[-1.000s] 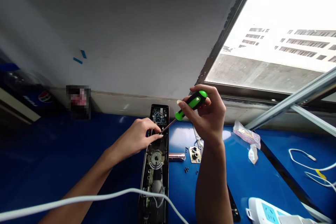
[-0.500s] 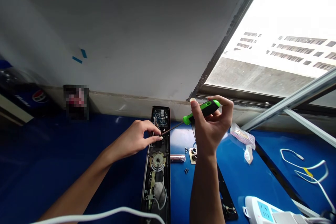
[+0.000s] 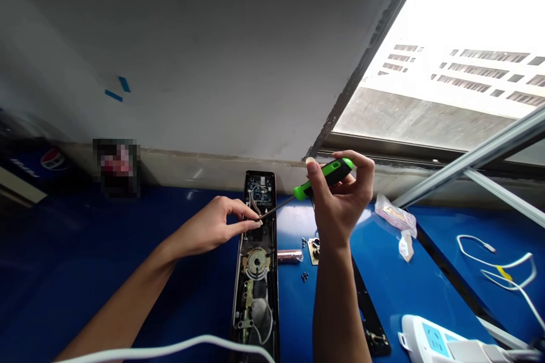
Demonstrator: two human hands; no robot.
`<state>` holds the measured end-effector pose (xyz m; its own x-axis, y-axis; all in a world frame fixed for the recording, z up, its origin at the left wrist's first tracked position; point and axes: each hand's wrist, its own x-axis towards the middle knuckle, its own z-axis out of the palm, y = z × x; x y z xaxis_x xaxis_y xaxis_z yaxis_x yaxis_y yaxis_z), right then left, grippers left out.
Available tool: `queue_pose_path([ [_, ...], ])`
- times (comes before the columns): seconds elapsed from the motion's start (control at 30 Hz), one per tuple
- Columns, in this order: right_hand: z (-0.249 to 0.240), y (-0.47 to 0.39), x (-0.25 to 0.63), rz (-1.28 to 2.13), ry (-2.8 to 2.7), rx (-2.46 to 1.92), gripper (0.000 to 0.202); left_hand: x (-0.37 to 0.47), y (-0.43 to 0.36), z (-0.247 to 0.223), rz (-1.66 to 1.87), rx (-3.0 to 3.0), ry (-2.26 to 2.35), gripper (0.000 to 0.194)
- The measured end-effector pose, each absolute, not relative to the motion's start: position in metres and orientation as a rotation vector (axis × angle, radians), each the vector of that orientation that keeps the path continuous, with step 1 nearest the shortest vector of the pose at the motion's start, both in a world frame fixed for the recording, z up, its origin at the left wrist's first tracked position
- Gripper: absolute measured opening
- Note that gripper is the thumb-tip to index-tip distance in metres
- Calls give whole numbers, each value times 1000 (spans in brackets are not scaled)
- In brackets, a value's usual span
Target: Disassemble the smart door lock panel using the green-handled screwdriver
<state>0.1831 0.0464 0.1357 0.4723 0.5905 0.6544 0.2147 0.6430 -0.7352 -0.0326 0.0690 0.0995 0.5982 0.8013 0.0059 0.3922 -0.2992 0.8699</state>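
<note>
A green and black screwdriver (image 3: 327, 174) is gripped in my right hand (image 3: 340, 198), its shaft slanting down to the left. The tip meets the pinched thumb and finger of my left hand (image 3: 217, 224); whether a small part sits between them is hidden. Both hands are over a long, narrow opened device (image 3: 255, 306) with a black casing. Inside it I see a circuit board (image 3: 259, 191) at the far end, thin wires, a round metal speaker-like part (image 3: 256, 262) and a brass-coloured mechanism (image 3: 246, 323) nearer me.
Right of the device lie a reddish cylinder (image 3: 289, 256), several small screws (image 3: 305, 277), a small metal-plated part (image 3: 314, 250) and a black panel (image 3: 374, 329). Farther right are a plastic packet (image 3: 395, 218), a white cable (image 3: 511, 278) and a power strip (image 3: 434, 340). Another white cable (image 3: 179, 343) crosses the foreground.
The view has shifted slightly. My right hand and the screwdriver sit a little farther left; my left hand keeps its pinch at the screwdriver tip.
</note>
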Motion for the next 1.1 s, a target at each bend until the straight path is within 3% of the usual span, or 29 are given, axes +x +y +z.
queue_pose_path([
  [0.27, 132, 53, 187, 241, -1060, -943, 35, -32, 73, 95, 554, 1761, 906, 31],
  [0.6, 127, 58, 189, 247, -1040, -998, 34, -30, 74, 88, 644, 1742, 874, 24],
  [0.9, 123, 61, 194, 389, -1033, -992, 40, -32, 68, 92, 710, 2058, 889, 30],
  [1.1, 126, 63, 198, 533, -1306, -991, 69, -32, 70, 83, 793, 2181, 903, 38],
])
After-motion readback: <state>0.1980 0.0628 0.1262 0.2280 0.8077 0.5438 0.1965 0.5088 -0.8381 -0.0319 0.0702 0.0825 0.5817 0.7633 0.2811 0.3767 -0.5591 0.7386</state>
